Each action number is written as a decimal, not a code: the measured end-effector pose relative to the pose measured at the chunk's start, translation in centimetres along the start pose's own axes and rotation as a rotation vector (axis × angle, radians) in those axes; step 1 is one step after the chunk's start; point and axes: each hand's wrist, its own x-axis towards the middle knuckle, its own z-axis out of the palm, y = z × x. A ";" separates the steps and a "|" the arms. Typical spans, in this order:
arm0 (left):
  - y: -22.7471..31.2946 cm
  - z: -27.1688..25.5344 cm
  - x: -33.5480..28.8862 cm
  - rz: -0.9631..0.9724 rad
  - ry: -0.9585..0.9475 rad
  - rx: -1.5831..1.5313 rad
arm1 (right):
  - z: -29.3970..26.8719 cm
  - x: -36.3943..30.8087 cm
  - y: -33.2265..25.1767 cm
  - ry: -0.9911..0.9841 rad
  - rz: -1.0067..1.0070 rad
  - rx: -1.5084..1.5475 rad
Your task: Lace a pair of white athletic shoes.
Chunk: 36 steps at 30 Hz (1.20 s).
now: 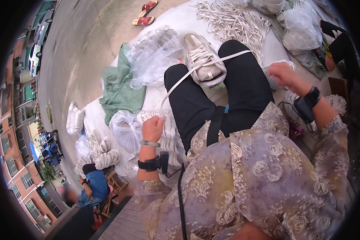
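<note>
Lengthwise, shoe (pixel 199 56) toe-away, slightly left

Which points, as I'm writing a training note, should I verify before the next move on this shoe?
1. Shoe set between the black-clad knees: ok.
2. Lace running from the shoe to the left hand: ok.
3. Lace held by the right hand: cannot tell; the hand is blurred.
4. Right strand visually clear of the knees: not ok; it crosses over the right one.
5. Black cable apart from the lace: ok.
</note>
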 end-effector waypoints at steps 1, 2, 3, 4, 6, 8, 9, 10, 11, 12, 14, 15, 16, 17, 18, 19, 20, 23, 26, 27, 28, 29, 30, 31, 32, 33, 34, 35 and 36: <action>2.5 0.1 0.5 -0.123 -0.131 -0.281 | 2.4 0.2 -0.8 -0.025 0.114 0.090; 5.3 0.0 1.4 -0.238 -0.265 -0.565 | 4.0 0.6 -1.7 -0.036 0.230 0.213; 7.2 -0.2 2.2 -0.256 -0.348 -0.719 | 5.3 1.2 -2.1 -0.134 0.148 0.268; 8.6 0.0 3.1 -0.274 -0.436 -0.872 | 6.5 2.1 -2.2 -0.133 0.118 0.284; 10.6 0.6 5.0 -0.256 -0.426 -0.937 | 8.7 4.1 -2.9 -0.099 0.127 0.301; 12.0 1.5 7.0 -0.239 -0.415 -1.005 | 9.5 6.7 -2.9 -0.057 -0.042 0.053; 12.6 2.0 8.0 -0.252 -0.394 -1.043 | 9.7 7.5 -2.9 -0.053 -0.042 0.054; 13.1 2.4 8.8 -0.265 -0.374 -1.081 | 9.7 8.3 -2.9 -0.017 -0.076 -0.010; 13.5 2.7 9.6 -0.263 -0.376 -1.078 | 9.9 8.9 -3.1 0.018 -0.112 -0.071; 13.9 2.9 10.2 -0.299 -0.343 -1.085 | 10.0 9.5 -3.3 0.021 -0.112 -0.068; 14.2 2.9 11.3 -0.330 -0.313 -1.095 | 10.3 10.5 -3.7 0.081 -0.119 0.100; 14.1 2.7 11.9 -0.335 -0.329 -1.045 | 10.5 10.8 -3.9 0.107 -0.051 0.160; 14.0 2.6 12.2 -0.339 -0.345 -0.995 | 10.5 10.9 -4.0 0.111 -0.050 0.159; 14.1 2.5 12.3 -0.339 -0.326 -1.010 | 10.6 11.0 -4.1 0.132 -0.031 0.160; 14.1 2.3 12.7 -0.338 -0.329 -1.009 | 10.6 11.1 -4.1 0.152 -0.011 0.161; 14.0 2.0 13.2 -0.332 -0.292 -1.015 | 10.5 11.2 -4.1 0.153 -0.010 0.162; 13.9 1.8 13.7 -0.329 -0.256 -1.022 | 10.3 11.2 -4.0 0.159 -0.026 0.224; 14.1 1.3 14.0 -0.300 -0.240 -1.098 | 10.1 11.3 -3.7 0.183 -0.060 0.307; 14.3 1.1 13.3 -0.274 -0.244 -1.145 | 10.2 11.3 -3.0 0.208 -0.085 0.345; 14.3 1.0 13.0 -0.276 -0.246 -1.139 | 10.3 11.3 -2.8 0.220 -0.115 0.354; 14.3 1.0 12.5 -0.278 -0.249 -1.133 | 10.4 11.2 -2.7 0.233 -0.146 0.362; 14.5 0.7 12.1 -0.276 -0.249 -1.133 | 10.6 11.2 -2.6 0.235 -0.147 0.362; 14.8 0.3 11.5 -0.297 -0.212 -1.099 | 10.8 11.1 -2.6 0.276 -0.160 0.367; 14.9 0.2 11.1 -0.317 -0.175 -1.064 | 10.9 11.0 -2.6 0.318 -0.172 0.371; 14.8 0.1 10.7 -0.318 -0.175 -1.064 | 11.0 10.9 -2.7 0.317 -0.173 0.371; 14.6 0.1 10.4 -0.311 -0.162 -1.093 | 11.0 10.7 -3.0 0.320 -0.171 0.374; 14.3 0.1 10.3 -0.305 -0.149 -1.122 | 11.0 10.6 -3.1 0.323 -0.169 0.376; 14.0 0.3 10.2 -0.308 -0.175 -1.150 | 11.0 10.7 -3.0 0.323 -0.167 0.377; 13.6 0.5 10.2 -0.309 -0.177 -1.150 | 11.0 11.0 -2.8 0.317 -0.186 0.397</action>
